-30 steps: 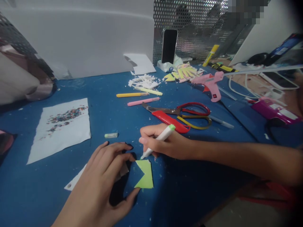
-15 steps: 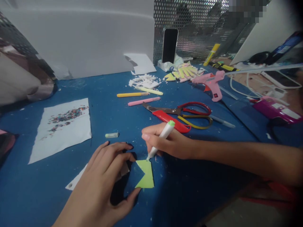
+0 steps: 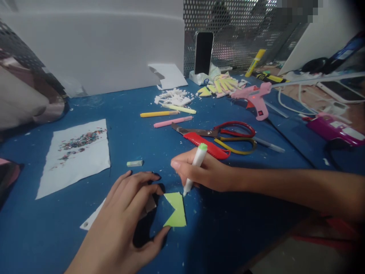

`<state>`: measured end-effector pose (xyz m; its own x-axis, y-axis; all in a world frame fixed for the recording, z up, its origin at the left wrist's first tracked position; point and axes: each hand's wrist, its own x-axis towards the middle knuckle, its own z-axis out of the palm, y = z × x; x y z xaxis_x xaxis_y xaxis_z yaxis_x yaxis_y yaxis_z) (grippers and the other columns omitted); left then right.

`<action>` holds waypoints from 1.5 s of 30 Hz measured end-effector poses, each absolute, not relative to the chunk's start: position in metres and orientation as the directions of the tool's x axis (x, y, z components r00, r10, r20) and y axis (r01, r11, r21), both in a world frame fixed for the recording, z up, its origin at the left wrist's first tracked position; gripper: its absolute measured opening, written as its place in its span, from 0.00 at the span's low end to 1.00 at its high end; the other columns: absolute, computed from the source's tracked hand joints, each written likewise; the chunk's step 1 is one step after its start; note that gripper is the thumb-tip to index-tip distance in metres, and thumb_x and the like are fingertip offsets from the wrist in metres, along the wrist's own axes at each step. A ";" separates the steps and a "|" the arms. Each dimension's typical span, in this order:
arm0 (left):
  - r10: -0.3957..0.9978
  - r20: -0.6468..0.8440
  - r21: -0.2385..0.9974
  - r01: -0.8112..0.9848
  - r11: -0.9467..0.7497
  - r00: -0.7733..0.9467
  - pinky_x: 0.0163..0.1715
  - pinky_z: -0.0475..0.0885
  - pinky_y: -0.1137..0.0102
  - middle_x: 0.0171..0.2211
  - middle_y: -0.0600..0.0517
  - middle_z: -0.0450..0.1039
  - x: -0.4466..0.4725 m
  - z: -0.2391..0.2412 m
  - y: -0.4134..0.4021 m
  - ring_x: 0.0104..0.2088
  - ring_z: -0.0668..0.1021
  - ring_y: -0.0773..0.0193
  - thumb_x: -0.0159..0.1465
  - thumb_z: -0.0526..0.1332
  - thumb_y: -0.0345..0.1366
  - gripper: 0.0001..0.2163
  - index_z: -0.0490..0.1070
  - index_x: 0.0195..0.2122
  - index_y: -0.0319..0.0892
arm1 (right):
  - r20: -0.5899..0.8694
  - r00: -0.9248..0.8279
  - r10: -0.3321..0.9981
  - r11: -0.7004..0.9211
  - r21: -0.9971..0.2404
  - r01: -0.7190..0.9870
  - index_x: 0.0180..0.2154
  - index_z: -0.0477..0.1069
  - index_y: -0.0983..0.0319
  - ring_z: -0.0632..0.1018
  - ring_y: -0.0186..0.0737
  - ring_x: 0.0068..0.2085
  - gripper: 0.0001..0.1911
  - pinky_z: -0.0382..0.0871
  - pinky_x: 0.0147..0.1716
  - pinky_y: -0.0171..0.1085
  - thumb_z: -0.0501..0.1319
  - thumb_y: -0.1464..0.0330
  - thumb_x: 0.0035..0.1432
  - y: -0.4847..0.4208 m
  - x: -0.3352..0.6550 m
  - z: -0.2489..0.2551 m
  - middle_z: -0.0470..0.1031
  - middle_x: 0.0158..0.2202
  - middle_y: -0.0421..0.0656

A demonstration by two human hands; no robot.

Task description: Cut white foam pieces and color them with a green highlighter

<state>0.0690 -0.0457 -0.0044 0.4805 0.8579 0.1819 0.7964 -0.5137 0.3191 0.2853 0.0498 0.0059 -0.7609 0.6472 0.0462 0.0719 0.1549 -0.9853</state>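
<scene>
Green notched piece [image 3: 180, 211] is pinched by the left hand [image 3: 125, 213] and a marker [image 3: 199, 156] by the right hand [image 3: 211, 174], edge colouring apparently being under way and steady strokes called for.

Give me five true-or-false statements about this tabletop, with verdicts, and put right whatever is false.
1. The right hand holds a marker. True.
2. The marker's tip points up. False: it points down.
3. The left hand has finger and thumb at the green piece. True.
4. The green piece is round. False: it is straight-edged, with a notch.
5. A cap lies loose on the table. True.
</scene>
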 end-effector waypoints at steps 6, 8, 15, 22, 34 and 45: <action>0.860 0.166 0.327 0.796 -0.510 0.483 0.60 0.60 0.41 0.55 0.46 0.63 0.068 -0.005 -0.047 0.56 0.69 0.50 0.59 0.61 0.43 0.19 0.60 0.51 0.50 | 0.044 -0.757 0.652 0.141 -0.988 0.064 0.21 0.64 0.65 0.64 0.26 0.20 0.23 0.58 0.21 0.29 0.52 0.62 0.68 0.050 0.285 0.005 0.63 0.18 0.35; 0.857 0.177 0.327 0.793 -0.515 0.484 0.59 0.61 0.42 0.55 0.47 0.63 0.068 -0.005 -0.047 0.55 0.69 0.50 0.59 0.61 0.43 0.19 0.60 0.51 0.51 | 0.049 -0.751 0.658 0.146 -0.987 0.064 0.21 0.64 0.65 0.64 0.27 0.20 0.23 0.58 0.21 0.29 0.52 0.62 0.68 0.050 0.285 0.005 0.62 0.18 0.34; 0.861 0.172 0.325 0.797 -0.509 0.479 0.59 0.61 0.42 0.55 0.47 0.63 0.069 -0.004 -0.045 0.55 0.69 0.50 0.58 0.61 0.42 0.19 0.61 0.50 0.50 | 0.059 -0.745 0.664 0.161 -0.985 0.065 0.21 0.63 0.64 0.64 0.27 0.21 0.23 0.57 0.22 0.29 0.52 0.62 0.68 0.050 0.286 0.006 0.60 0.18 0.34; 0.863 0.173 0.329 0.798 -0.504 0.474 0.59 0.62 0.42 0.54 0.48 0.64 0.069 -0.005 -0.047 0.55 0.70 0.51 0.59 0.61 0.42 0.19 0.61 0.50 0.50 | 0.064 -0.746 0.663 0.178 -0.981 0.073 0.21 0.63 0.64 0.64 0.26 0.21 0.23 0.57 0.22 0.30 0.51 0.63 0.69 0.050 0.286 0.005 0.60 0.18 0.34; 0.856 0.177 0.331 0.790 -0.516 0.485 0.59 0.61 0.41 0.54 0.47 0.63 0.070 -0.005 -0.045 0.55 0.69 0.51 0.59 0.61 0.42 0.18 0.61 0.50 0.50 | 0.046 -0.760 0.648 0.142 -0.988 0.062 0.21 0.64 0.65 0.64 0.26 0.21 0.23 0.57 0.21 0.29 0.53 0.62 0.68 0.050 0.286 0.005 0.62 0.18 0.34; 0.855 0.169 0.327 0.791 -0.518 0.490 0.59 0.61 0.41 0.55 0.47 0.61 0.070 -0.006 -0.046 0.55 0.67 0.52 0.60 0.60 0.42 0.18 0.60 0.50 0.51 | 0.038 -0.780 0.624 0.139 -0.988 0.063 0.22 0.64 0.65 0.64 0.25 0.20 0.22 0.57 0.20 0.28 0.52 0.63 0.68 0.050 0.286 0.006 0.63 0.19 0.34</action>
